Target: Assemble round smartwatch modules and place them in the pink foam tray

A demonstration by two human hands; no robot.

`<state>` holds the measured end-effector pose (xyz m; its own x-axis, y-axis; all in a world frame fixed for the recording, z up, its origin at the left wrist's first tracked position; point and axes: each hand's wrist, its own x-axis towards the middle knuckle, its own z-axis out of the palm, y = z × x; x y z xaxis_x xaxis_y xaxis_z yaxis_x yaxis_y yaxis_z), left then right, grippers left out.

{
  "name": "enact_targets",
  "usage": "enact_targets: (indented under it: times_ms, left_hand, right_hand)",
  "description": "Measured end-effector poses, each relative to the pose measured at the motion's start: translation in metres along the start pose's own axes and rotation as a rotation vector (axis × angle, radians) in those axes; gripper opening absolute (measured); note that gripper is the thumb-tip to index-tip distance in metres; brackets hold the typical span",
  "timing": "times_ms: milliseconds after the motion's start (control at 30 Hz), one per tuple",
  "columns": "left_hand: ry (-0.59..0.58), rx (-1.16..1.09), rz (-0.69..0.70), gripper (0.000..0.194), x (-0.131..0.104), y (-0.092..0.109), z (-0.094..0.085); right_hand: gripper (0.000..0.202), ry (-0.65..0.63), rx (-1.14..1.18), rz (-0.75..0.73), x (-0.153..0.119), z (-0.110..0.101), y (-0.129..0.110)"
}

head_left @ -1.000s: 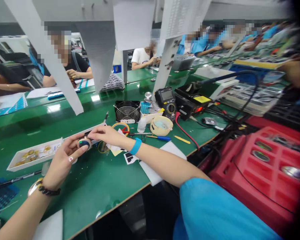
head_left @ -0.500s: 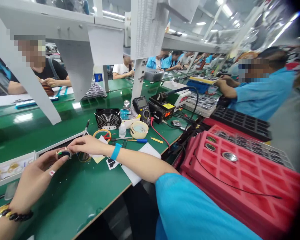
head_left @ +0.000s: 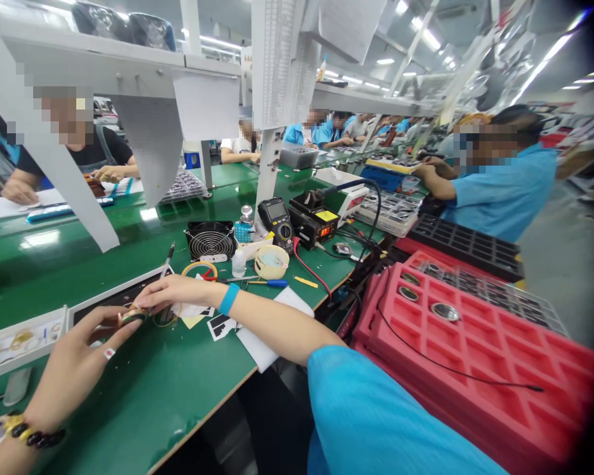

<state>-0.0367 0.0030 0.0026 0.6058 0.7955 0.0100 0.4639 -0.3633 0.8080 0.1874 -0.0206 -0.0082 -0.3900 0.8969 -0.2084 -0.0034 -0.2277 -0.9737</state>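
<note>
Low over the green bench, my left hand (head_left: 76, 359) grips a small round watch case (head_left: 132, 317) between thumb and fingers. Its face looks dark with a gold-toned rim, and fingers cover part of it. The fingertips of my right hand (head_left: 171, 291) are pinched together at the upper edge of the case; whether they hold a separate small part cannot be made out. Behind the hands lies a dark tray with a white rim (head_left: 123, 290), and a pen (head_left: 167, 258) leans up from it.
A white parts tray (head_left: 22, 346) lies at left. Beyond my right arm stand a fan (head_left: 210, 242), a cream round tub (head_left: 271, 262), a multimeter (head_left: 276, 221) and a soldering station (head_left: 313, 224). Red foam trays (head_left: 475, 356) are stacked at right. Co-workers sit across and to the right.
The watch case has tilted, so less of its face shows. Both hands sit slightly lower and remain together at it. The whole view has shifted a little.
</note>
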Motion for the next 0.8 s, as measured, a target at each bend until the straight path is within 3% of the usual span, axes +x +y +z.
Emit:
enact_targets:
  times_ms: [100,200,300,500,667,800]
  left_hand:
    - [-0.007,0.002,0.063,0.032,-0.003,0.004,0.001]
    - [-0.015,-0.034,0.090,0.027,-0.006,0.009,0.002]
    - [-0.008,-0.188,0.015,0.028,-0.005,0.010,0.005]
    - [0.034,-0.698,-0.211,0.025,0.000,0.011,0.009]
    - [0.058,-0.836,-0.236,0.025,-0.001,0.018,0.012]
    - [-0.049,-0.842,-0.174,0.031,-0.001,0.019,0.011]
  right_hand:
    - [0.041,-0.102,0.037,0.030,0.004,-0.004,0.005]
    - [0.039,-0.114,-0.234,0.005,0.006,-0.003,0.008]
    - [0.033,0.009,-0.601,-0.093,0.004,0.004,0.005]
    - [0.037,0.196,-0.831,-0.218,-0.009,0.021,-0.008]
    - [0.037,0.277,-0.891,-0.259,-0.019,0.026,-0.010]
    - [0.030,0.427,-0.781,-0.214,-0.021,0.027,-0.007]
